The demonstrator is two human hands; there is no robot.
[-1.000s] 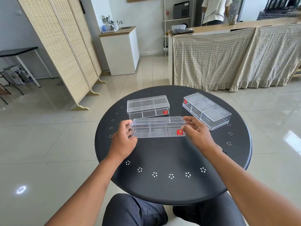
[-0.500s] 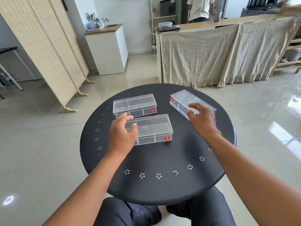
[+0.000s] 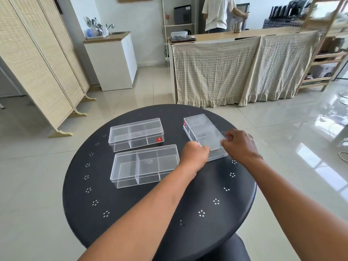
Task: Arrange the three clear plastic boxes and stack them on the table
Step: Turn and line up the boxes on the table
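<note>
Three clear plastic boxes with lids lie on a round black table (image 3: 131,219). The far left box (image 3: 136,134) and the near left box (image 3: 145,165) lie side by side, both flat and untouched. The right box (image 3: 204,135) lies at an angle. My left hand (image 3: 194,155) grips its near left corner, and my right hand (image 3: 240,146) grips its near right corner. My left forearm crosses over the near box's right end.
Beyond the table stand a cloth-draped counter (image 3: 244,68), a white cabinet (image 3: 113,61) and a woven folding screen (image 3: 37,59) at the left. A person (image 3: 219,14) stands behind the counter. Wooden shelves (image 3: 323,59) are at the far right.
Both hands let go of the near box, which now rests on the table, and moved right onto the angled right box. The camera view shifted right as well.
</note>
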